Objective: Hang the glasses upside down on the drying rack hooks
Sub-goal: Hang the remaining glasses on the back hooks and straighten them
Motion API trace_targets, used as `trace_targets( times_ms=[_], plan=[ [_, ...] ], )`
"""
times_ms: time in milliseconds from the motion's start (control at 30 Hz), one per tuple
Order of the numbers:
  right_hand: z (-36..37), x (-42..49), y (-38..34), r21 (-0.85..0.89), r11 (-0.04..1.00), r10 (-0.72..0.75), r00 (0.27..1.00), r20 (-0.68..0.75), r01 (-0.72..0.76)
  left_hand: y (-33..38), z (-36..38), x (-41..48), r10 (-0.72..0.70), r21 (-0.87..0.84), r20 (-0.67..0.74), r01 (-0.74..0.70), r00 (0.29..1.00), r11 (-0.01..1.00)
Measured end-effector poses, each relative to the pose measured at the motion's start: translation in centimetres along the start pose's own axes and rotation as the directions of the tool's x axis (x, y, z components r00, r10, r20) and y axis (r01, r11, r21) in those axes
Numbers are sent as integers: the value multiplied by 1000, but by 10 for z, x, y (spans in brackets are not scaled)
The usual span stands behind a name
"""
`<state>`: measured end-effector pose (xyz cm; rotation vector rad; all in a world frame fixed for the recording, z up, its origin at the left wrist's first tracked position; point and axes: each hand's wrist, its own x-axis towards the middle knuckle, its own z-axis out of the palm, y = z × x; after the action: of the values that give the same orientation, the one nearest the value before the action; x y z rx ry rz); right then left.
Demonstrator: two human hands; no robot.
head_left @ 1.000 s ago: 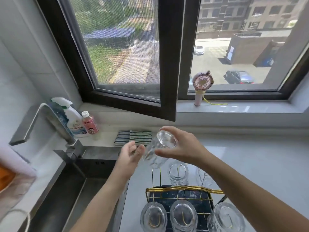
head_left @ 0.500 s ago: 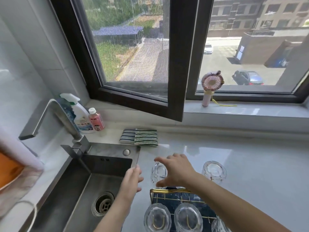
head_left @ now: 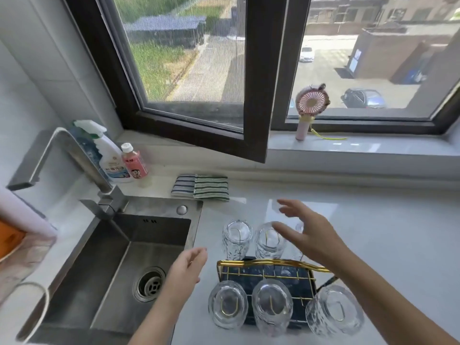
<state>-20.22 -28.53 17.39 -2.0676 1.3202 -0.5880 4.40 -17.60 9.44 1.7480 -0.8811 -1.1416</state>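
The right hand (head_left: pixel 307 234) hovers with its fingers spread above the far row of the drying rack (head_left: pixel 268 275), holding nothing; it covers most of the far right glass (head_left: pixel 299 229), of which only a sliver shows. The left hand (head_left: pixel 185 268) hangs loosely spread and empty at the rack's left side, over the edge between counter and sink.

Two more glasses hang upside down on the far hooks: the far left glass (head_left: pixel 236 239) and the far middle glass (head_left: pixel 268 241), just beside each other. Three hang on the near hooks, bases toward the camera: the near left glass (head_left: pixel 227 305), the near middle glass (head_left: pixel 272 306) and the near right glass (head_left: pixel 334 312). The rack has a gold wire frame over a dark tray and stands on the pale countertop (head_left: pixel 385 245).

Left of it lies the steel sink (head_left: pixel 119 270) with its drain (head_left: pixel 149 285) and an angular faucet (head_left: pixel 67 160). Behind the faucet stand a spray bottle (head_left: pixel 107 155) and a small pink bottle (head_left: pixel 134 161). Folded striped cloths (head_left: pixel 200 186) lie near the back wall. A pink handheld fan (head_left: pixel 310 108) stands on the windowsill.
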Motion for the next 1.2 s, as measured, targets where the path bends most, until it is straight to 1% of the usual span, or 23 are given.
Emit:
trace_targets(
  times_ms=[67, 100, 133, 200, 267, 333, 400, 567, 667, 767, 900, 1000, 1200],
  plan=[
    [-8, -35, 0, 162, 986, -3, 988, -156, 29, -13, -3, -17, 9, -16, 63, -8, 998, 1000],
    [-8, -53, -1, 199, 979, 2, 982, -191, 36, -21, -3, -26, 14, -11, 105, -12, 994, 1000],
    [-4, -68, -2, 209, 977, 9, 981, -194, 32, -28, -2, -34, 19, 9, 142, -20, 990, 1000],
    [13, -95, -7, 154, 988, -7, 994, -109, 24, -40, 4, -49, 26, 73, 201, -41, 979, 997],
    [34, -110, -12, -8, 997, -76, 997, 1, 76, -49, 10, -58, 27, 131, 224, -58, 974, 990],
    [55, -115, -13, -170, 974, -139, 988, 63, 148, -54, 17, -63, 26, 196, 209, -68, 978, 978],
    [69, -112, -16, -241, 956, -151, 985, 86, 168, -58, 23, -63, 39, 224, 180, -80, 983, 971],
    [89, -100, -24, -363, 908, -189, 978, 92, 210, -58, 30, -61, 89, 172, 116, -108, 989, 979],
    [95, -94, -24, -403, 890, -181, 977, 115, 212, -58, 30, -62, 92, 178, 93, -107, 991, 978],
    [97, -93, -22, -405, 888, -181, 976, 122, 215, -56, 31, -62, 98, 178, 84, -112, 992, 978],
    [97, -94, -21, -391, 893, -201, 975, 96, 222, -56, 32, -61, 67, 175, 90, -82, 994, 981],
    [97, -94, -21, -382, 897, -208, 975, 80, 223, -58, 31, -60, 70, 160, 106, -86, 992, 983],
    [97, -94, -21, -379, 900, -192, 977, 94, 214, -60, 29, -59, 56, 157, 128, -76, 990, 985]
  ],
)
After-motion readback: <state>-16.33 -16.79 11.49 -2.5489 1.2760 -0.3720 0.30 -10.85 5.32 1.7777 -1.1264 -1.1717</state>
